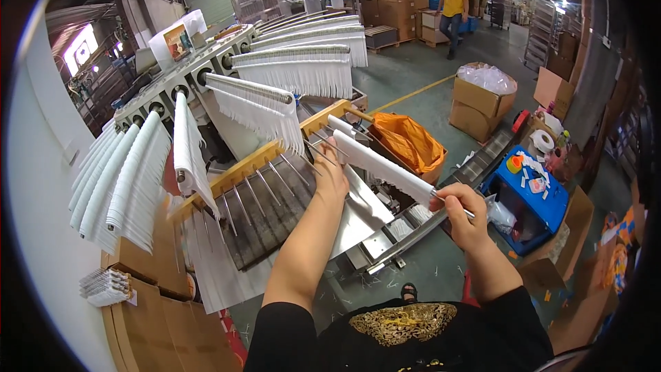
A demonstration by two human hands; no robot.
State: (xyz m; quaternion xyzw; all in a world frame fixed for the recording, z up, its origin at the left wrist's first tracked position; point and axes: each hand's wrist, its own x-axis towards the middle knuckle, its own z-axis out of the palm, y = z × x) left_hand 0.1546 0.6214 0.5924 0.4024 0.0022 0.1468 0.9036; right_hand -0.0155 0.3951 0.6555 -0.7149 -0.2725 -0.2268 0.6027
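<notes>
Here two hands, left (pixel 333 173) and right (pixel 463 208), grip one white-wrapped rod (pixel 383 164) at its ends.

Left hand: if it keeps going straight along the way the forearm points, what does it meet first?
The left hand points up and away, at the white-wrapped rod it touches. Straight past that, probably the yellow bar holding thin metal pins, then the white fringe above; depth is unclear.

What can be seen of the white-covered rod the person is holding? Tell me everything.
The rod is long and thin, sheathed in white, soft-looking strips or fringe, with a bare metal tip showing at its right end. It lies slanted, higher at the left. The left hand touches it near its upper end and the right hand pinches the metal tip. It hangs above the wooden rack of metal pins.
</notes>
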